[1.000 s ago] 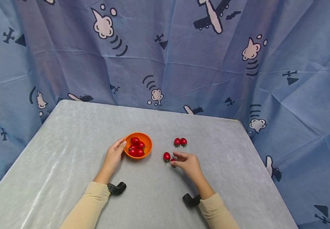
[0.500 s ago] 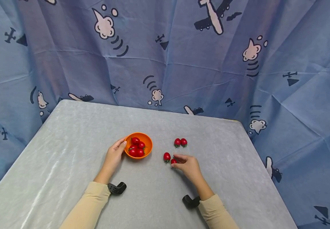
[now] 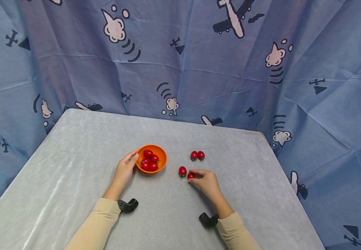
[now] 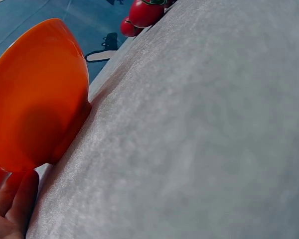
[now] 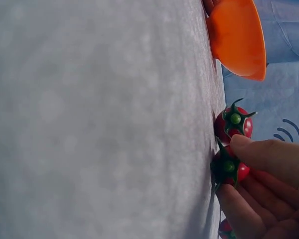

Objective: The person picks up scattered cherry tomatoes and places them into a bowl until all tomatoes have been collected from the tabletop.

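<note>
At the left, my left hand (image 3: 125, 171) holds the edge of an orange bowl (image 3: 162, 155), thumb at the rim and fingers against the outside wall. Several red cherry tomatoes (image 3: 153, 166) lie inside it. My right hand (image 3: 208, 181) pinches a cherry tomato (image 5: 231, 172) with green sepals between thumb and fingers, low at the tabletop. Right beside that one sits another cherry tomato (image 3: 182, 171). In the left wrist view, fingertips (image 4: 22, 191) touch the bowl's underside; the tomatoes inside it are hidden there.
Two more cherry tomatoes (image 3: 197, 155) lie side by side farther back, beyond the right hand. A pale grey cloth covers the table (image 3: 83, 149). Behind its far edge hangs a blue curtain (image 3: 149, 86) with printed planes.
My right thumb and fingers have closed in on the nearer cherry tomato and now pinch it. The left hand and the bowl stay where they were.
</note>
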{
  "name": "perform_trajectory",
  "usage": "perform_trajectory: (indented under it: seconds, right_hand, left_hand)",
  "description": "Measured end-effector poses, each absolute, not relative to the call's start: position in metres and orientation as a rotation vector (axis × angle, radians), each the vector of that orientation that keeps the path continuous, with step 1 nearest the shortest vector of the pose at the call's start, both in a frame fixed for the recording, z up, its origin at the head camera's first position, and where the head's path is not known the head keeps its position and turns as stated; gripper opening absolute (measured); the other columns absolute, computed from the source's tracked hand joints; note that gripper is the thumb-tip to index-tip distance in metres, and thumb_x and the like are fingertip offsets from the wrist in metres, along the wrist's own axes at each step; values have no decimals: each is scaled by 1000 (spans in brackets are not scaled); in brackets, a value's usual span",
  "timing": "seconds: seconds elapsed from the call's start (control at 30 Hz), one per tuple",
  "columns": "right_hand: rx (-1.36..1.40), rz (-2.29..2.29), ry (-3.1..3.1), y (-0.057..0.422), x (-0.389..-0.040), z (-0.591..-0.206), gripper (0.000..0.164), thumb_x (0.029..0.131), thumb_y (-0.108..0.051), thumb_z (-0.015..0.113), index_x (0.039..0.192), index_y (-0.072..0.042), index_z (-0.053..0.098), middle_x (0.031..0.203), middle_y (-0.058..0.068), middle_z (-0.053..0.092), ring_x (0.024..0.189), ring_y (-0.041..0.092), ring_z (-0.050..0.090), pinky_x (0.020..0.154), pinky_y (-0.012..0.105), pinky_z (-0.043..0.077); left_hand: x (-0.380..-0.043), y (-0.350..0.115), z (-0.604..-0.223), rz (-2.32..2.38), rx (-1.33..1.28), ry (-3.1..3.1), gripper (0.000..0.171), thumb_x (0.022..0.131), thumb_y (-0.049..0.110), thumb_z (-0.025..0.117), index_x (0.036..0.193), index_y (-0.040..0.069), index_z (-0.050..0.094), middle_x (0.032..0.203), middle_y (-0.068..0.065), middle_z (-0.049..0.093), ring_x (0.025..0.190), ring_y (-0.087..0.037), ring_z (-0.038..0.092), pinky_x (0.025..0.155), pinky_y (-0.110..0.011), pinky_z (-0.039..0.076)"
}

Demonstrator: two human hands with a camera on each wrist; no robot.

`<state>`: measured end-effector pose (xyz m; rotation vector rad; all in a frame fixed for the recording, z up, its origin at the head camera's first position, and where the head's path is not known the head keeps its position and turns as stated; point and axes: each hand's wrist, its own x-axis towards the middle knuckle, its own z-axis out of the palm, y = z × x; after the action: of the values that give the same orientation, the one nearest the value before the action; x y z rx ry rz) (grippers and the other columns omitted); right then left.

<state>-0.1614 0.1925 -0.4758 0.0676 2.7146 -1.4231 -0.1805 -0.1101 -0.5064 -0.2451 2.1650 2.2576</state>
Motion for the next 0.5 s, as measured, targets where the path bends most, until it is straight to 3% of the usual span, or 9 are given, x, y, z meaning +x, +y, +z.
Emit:
perform_trajectory:
  seconds: [0.13, 0.4, 0.5]
  right_hand:
    - [63, -1408, 2726, 193, -162, -477, 30, 77, 0, 79, 108, -1, 77, 104, 17, 76, 104, 29, 71, 82, 32, 59]
    - [48, -1376, 2767, 193, -163, -478, 27, 78, -1, 79, 106, -1, 77, 101, 15, 77, 100, 27, 72, 77, 27, 59]
    - [56, -1388, 2759, 193, -163, -479, 27, 78, -1, 79, 105, -2, 78, 100, 15, 77, 100, 27, 72, 77, 26, 58]
  left_hand:
    - [-180, -110, -505, 2254, -246, 2161, 43, 105, 22, 49, 143, 3, 51, 149, -14, 51, 138, -22, 47, 92, 1, 40]
    - [-179, -111, -504, 2237, -247, 2174, 44, 105, 25, 49, 144, 4, 51, 149, -13, 52, 138, -21, 48, 103, -11, 41]
    - [-179, -111, -505, 2234, -245, 2183, 44, 105, 24, 49, 144, 3, 51, 149, -14, 52, 138, -22, 47, 100, -8, 41]
